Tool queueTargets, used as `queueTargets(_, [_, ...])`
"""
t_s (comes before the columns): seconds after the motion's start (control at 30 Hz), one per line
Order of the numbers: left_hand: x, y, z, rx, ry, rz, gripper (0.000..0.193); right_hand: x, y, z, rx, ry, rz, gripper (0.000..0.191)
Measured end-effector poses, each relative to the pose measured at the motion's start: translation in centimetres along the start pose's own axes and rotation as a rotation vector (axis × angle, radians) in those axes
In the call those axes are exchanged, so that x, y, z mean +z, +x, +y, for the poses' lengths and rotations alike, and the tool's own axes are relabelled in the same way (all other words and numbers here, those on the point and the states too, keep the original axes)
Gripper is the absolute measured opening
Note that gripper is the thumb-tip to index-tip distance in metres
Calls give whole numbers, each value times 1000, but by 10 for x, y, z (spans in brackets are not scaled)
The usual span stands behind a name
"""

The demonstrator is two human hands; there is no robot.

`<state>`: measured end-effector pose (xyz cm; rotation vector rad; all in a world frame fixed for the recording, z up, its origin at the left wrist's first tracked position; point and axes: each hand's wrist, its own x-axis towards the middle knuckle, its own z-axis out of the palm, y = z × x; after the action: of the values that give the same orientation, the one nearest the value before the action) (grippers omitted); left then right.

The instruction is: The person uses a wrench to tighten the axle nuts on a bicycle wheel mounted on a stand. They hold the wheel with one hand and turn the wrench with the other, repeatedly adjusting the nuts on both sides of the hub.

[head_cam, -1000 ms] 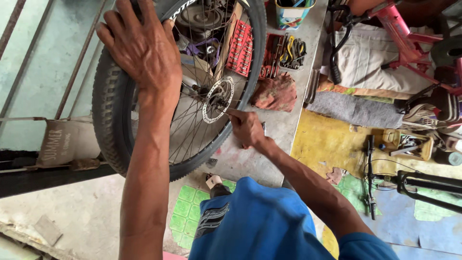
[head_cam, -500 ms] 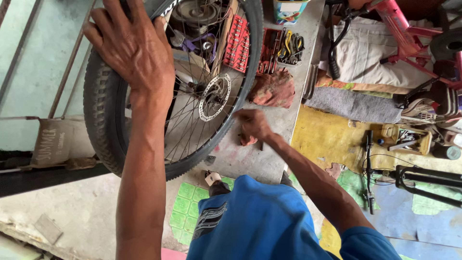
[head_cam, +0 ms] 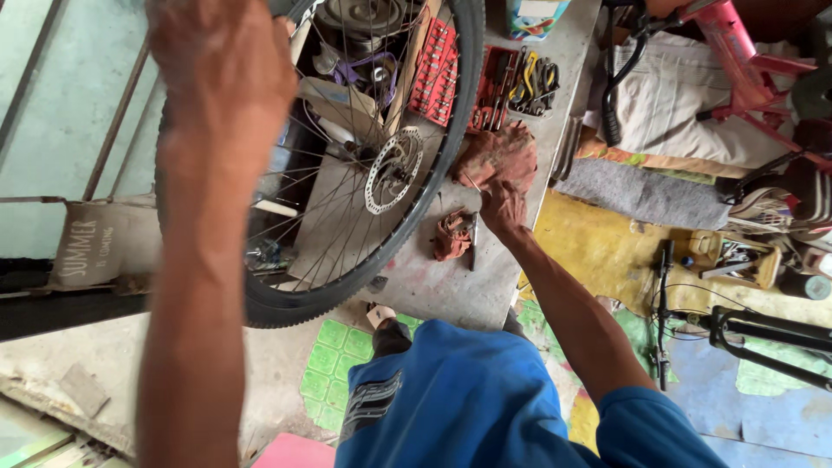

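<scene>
My left hand (head_cam: 221, 74) is raised close to the camera and grips the top of a bicycle wheel's black tyre (head_cam: 347, 295), holding the wheel upright over the floor. The wheel has thin spokes and a silver brake disc (head_cam: 392, 171) at its hub. My right hand (head_cam: 503, 206) reaches down to the concrete floor and rests at a crumpled red rag (head_cam: 498, 156). A smaller red rag (head_cam: 451, 236) and a slim metal tool (head_cam: 473, 243) lie just left of that hand. What the right fingers hold is hidden.
A red bit set (head_cam: 436, 74) and a tray of hand tools (head_cam: 520, 82) lie behind the wheel. Pink bicycle frame (head_cam: 737, 52) at top right, black fork (head_cam: 763, 334) at right, green mat (head_cam: 334, 368) by my feet, railing (head_cam: 52, 113) at left.
My right hand left the wheel's hub and moved right and down to the red rag on the floor. The wheel and my left hand shifted nearer the camera.
</scene>
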<state>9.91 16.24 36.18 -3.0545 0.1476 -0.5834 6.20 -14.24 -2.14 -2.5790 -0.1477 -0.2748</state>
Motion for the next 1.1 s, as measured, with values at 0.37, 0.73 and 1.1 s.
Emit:
queueTargets(0.37, [-29, -1, -29, 224, -273, 103, 44, 35, -51, -8, 536, 49, -465, 34])
queueTargets(0.73, [-29, -7, -21, 162, -238, 151, 38, 30, -54, -11, 500, 88, -456, 44])
queueTargets(1.1, [-14, -12, 1, 99, -143, 169, 36, 33, -45, -12, 562, 253, -336, 38])
